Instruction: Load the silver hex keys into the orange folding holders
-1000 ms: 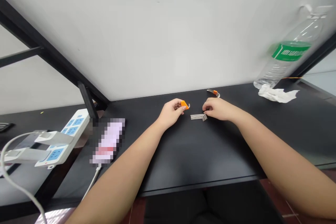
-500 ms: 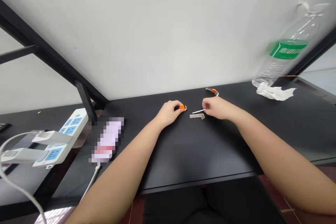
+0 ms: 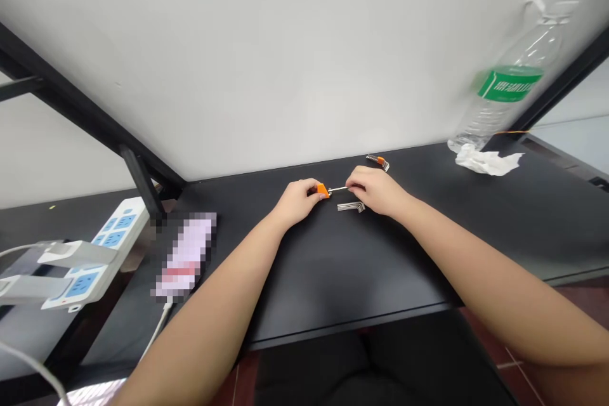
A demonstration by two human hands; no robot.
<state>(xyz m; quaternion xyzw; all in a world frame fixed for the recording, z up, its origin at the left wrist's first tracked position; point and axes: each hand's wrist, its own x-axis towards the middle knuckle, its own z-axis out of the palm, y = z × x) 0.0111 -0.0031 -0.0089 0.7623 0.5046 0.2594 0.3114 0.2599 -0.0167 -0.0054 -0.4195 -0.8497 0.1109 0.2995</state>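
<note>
My left hand (image 3: 301, 200) is closed on an orange hex key holder (image 3: 323, 190), pinched between thumb and fingers. A thin metal hex key (image 3: 339, 189) runs from my right hand (image 3: 371, 188) to the holder; its left tip is at the holder, but whether it sits inside a hole I cannot tell. The right fingers pinch its other end. Just below lie several L-shaped hex keys (image 3: 351, 206), side by side on the black table. Farther back, a second orange holder (image 3: 380, 160) with hex keys in it rests near the wall.
A clear plastic bottle (image 3: 509, 84) with a green label stands at the back right, a crumpled tissue (image 3: 489, 160) beside it. On the left are a blurred-out phone (image 3: 185, 257) with a cable and a white power strip (image 3: 124, 219) holding chargers. A black frame (image 3: 90, 108) rises behind them.
My right hand has moved left and slightly away from me, bringing the hex key's tip to the orange holder. My left hand keeps its hold. The view has shifted a little.
</note>
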